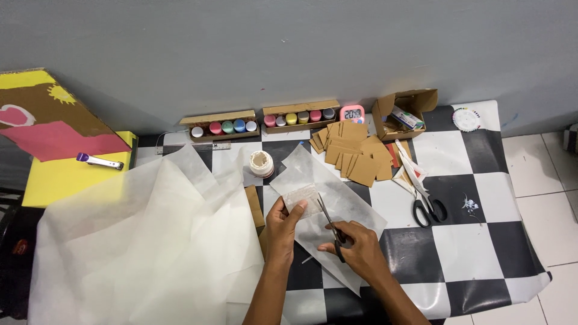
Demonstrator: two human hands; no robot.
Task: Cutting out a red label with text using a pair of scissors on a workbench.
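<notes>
Home craft corner: checkered surface (475, 241) against a grey wall, paint pots (224, 127), cardboard squares (352, 156), spare scissors (424, 201) beyond the right hand (358, 247), tiled floor (542, 174).

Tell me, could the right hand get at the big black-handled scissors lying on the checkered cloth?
Probably yes: the black-handled scissors lie in the open nearby, but the right hand already holds small scissors.

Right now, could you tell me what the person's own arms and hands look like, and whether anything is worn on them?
Both forearms are bare up to the bottom edge of the picture: no sleeves or gloves show. The left hand and the right hand carry no watch, bracelet or ring that can be made out. Fingernails look short and plain, though they are too small to be sure.
</notes>
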